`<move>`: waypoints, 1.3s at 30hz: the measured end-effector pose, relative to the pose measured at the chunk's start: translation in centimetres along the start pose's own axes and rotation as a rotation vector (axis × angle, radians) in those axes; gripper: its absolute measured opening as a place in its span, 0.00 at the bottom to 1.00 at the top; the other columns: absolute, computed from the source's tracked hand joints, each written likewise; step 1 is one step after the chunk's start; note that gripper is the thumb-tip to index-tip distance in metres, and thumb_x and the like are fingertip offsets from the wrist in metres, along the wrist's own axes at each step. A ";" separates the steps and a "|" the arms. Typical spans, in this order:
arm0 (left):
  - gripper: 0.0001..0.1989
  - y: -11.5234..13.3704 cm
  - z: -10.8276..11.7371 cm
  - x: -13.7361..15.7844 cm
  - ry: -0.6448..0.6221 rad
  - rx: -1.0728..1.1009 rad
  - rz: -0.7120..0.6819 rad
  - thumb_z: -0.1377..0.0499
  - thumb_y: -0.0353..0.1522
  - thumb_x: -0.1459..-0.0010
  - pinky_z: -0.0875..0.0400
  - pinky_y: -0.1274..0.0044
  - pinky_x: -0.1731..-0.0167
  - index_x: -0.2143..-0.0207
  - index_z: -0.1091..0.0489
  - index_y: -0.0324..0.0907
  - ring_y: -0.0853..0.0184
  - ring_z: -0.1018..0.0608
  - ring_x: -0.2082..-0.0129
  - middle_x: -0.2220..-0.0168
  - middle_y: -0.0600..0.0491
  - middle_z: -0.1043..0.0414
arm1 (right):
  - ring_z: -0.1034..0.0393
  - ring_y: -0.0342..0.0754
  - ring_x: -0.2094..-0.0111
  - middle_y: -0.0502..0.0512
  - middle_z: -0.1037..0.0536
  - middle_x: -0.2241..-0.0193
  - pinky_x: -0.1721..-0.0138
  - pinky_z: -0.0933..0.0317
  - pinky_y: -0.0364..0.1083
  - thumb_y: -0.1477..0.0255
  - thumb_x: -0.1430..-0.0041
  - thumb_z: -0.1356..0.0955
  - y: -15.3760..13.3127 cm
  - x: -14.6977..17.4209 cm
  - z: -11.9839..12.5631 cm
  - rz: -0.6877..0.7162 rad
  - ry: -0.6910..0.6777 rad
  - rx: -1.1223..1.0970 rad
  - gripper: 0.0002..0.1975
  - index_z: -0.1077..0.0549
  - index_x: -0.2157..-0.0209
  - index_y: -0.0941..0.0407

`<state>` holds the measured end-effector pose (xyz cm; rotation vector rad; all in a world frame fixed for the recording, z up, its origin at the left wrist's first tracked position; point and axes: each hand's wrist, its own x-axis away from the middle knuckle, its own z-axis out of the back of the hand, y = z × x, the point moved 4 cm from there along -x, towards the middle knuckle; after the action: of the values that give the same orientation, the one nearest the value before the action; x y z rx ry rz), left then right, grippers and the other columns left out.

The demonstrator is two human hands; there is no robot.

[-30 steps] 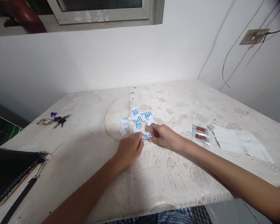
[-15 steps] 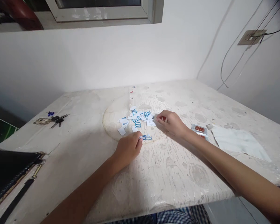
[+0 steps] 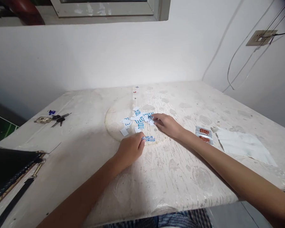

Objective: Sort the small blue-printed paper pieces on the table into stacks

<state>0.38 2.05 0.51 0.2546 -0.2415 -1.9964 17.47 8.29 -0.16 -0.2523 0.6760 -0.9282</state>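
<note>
A loose pile of small paper pieces (image 3: 140, 118), some plain white and some with blue line markings, lies in the middle of the table. In front of the pile, my left hand (image 3: 131, 147) is closed, with a blue-marked paper piece (image 3: 149, 138) sticking out to the right past its thumb and fingers. My right hand (image 3: 167, 124) reaches to the right edge of the pile. Its index finger and thumb are parted around the edge pieces, and nothing is visibly gripped between them. The other right fingers curl under the palm, partly hidden.
Keys (image 3: 58, 118) lie on the table (image 3: 156, 177) at the left, above a black pouch (image 3: 11, 172) with a strap. On the right are a blister pack (image 3: 204, 134) of reddish capsules and a white cloth (image 3: 244, 145). A wall (image 3: 97, 57) bounds the far side.
My right hand has moved slightly left onto the pile's edge, and its thumb and index finger have parted from a pinch. My left hand stays in place with its paper piece.
</note>
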 end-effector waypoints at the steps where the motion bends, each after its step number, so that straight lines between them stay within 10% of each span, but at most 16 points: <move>1: 0.08 0.0 0.0 0.0 -0.004 0.001 0.002 0.55 0.33 0.42 0.47 0.79 0.77 0.68 0.38 0.43 0.72 0.33 0.77 0.75 0.57 0.34 | 0.34 0.49 0.62 0.58 0.28 0.60 0.60 0.40 0.48 0.75 0.43 0.40 0.0 0.0 0.1 0.009 -0.002 0.000 0.17 0.36 0.51 0.57; 19: 0.08 0.1 -0.1 0.0 0.000 -0.006 -0.006 0.55 0.33 0.42 0.49 0.79 0.79 0.67 0.38 0.42 0.72 0.35 0.79 0.76 0.57 0.35 | 0.40 0.41 0.75 0.51 0.32 0.75 0.71 0.44 0.44 0.70 0.48 0.37 -0.3 0.3 0.7 -0.225 -0.092 -0.327 0.10 0.29 0.64 0.59; 26: 0.08 0.1 -0.2 0.0 0.011 -0.017 -0.012 0.55 0.33 0.42 0.50 0.79 0.79 0.70 0.39 0.42 0.72 0.36 0.79 0.77 0.57 0.36 | 0.36 0.44 0.65 0.55 0.31 0.65 0.67 0.42 0.44 0.76 0.52 0.37 -1.8 0.8 1.9 -0.162 -0.124 -0.495 0.06 0.28 0.74 0.57; 32: 0.08 0.2 0.0 0.0 0.004 -0.020 -0.011 0.55 0.33 0.42 0.49 0.79 0.79 0.70 0.39 0.42 0.72 0.36 0.79 0.77 0.57 0.37 | 0.49 0.37 0.85 0.47 0.37 0.84 0.82 0.53 0.41 0.78 0.52 0.40 -2.1 1.4 1.3 -0.504 -0.198 -0.758 0.08 0.29 0.72 0.59; 39: 0.08 0.2 -0.1 0.0 0.005 -0.026 0.000 0.55 0.33 0.42 0.48 0.79 0.78 0.69 0.38 0.42 0.72 0.35 0.78 0.77 0.57 0.36 | 0.35 0.41 0.77 0.51 0.31 0.77 0.77 0.41 0.42 0.76 0.55 0.35 -2.0 1.6 0.8 -0.523 -0.196 -0.851 0.06 0.34 0.71 0.58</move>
<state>0.56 1.97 0.48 0.2433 -0.2120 -1.9968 17.31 5.75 0.76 -1.3084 0.8092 -1.0425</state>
